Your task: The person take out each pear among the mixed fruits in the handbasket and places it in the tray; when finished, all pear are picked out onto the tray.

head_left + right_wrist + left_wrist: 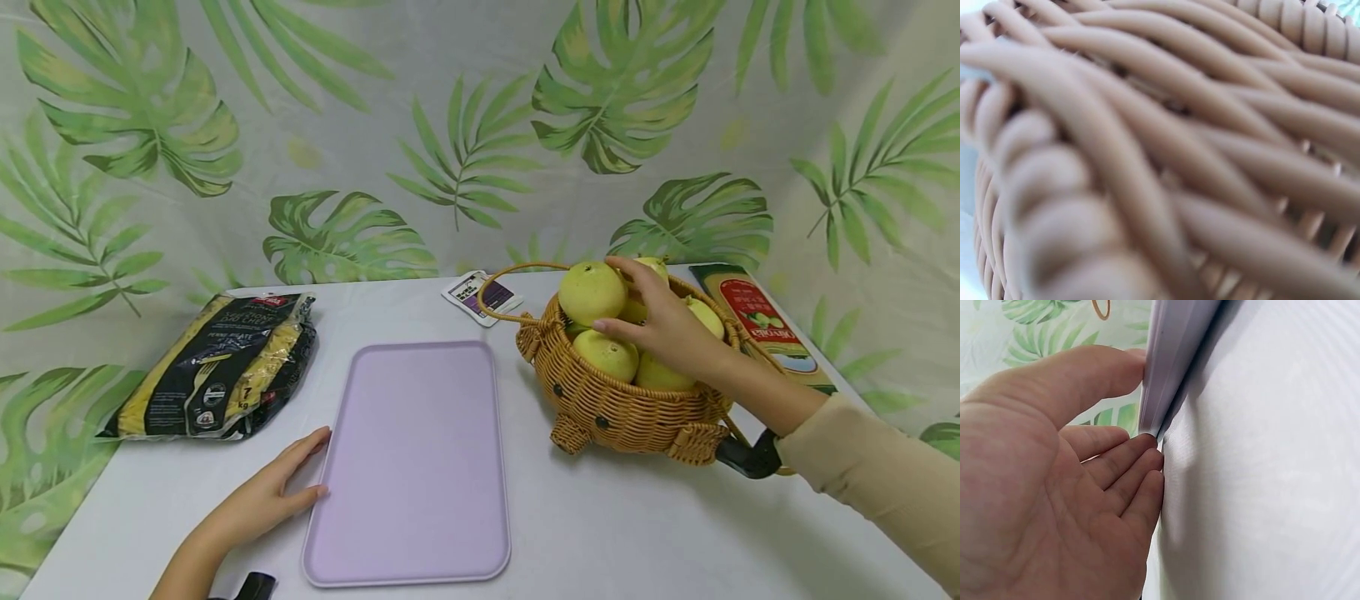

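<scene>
White, cloth-covered surface [637,533] carries a rounded, coarsely woven tan wicker basket [652,425] with looped handles and, to its left, a smooth matte lilac tray [412,467], rectangular with rounded corners and raised rim. Left hand [262,496]: fingers extended, thumb apart from them, tips touching the tray's left edge. Right hand [663,317]: thumb and fingers apart about the right side of a round, smooth yellow-green fruit [591,292], high in the basket; cannot tell whether clamped on it.
</scene>
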{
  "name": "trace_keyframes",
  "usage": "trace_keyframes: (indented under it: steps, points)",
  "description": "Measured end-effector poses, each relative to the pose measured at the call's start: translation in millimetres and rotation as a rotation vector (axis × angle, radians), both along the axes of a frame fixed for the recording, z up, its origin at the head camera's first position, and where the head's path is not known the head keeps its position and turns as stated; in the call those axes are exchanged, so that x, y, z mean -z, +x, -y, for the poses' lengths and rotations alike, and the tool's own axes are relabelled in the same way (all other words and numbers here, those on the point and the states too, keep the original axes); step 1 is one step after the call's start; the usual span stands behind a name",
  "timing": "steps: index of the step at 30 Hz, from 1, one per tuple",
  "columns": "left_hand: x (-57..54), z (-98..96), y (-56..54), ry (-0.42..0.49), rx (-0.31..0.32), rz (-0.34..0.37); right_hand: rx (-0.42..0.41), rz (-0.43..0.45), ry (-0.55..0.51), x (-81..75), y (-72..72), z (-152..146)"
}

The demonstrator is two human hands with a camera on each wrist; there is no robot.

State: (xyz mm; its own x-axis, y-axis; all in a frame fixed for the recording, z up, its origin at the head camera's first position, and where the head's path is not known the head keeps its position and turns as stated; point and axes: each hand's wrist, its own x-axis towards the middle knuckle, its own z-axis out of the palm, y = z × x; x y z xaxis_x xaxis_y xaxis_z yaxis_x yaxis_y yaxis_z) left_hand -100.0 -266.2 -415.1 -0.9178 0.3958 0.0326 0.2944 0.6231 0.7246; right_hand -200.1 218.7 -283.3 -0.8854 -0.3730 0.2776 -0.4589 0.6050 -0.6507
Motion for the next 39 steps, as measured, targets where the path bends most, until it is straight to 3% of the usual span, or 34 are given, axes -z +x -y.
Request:
trace_keyframes:
  steps: [14, 26, 39]
  points:
    - [-0.6, -0.3, 0.3, 0.024, 0.016, 0.032, 0.034, 0.055, 0.026, -4.6, -2.8, 3.0]
    - [-0.7, -0.5, -0.3, -0.009, 0.025, 0.053, 0.046, 0.092, 0.03, -5.8, -4.6, 5.9]
    - [1.3, 0.8, -1.2, 0.015, 0.043, 0.062, 0.056, -0.025, 0.036, -4.0, -5.0, 7.5]
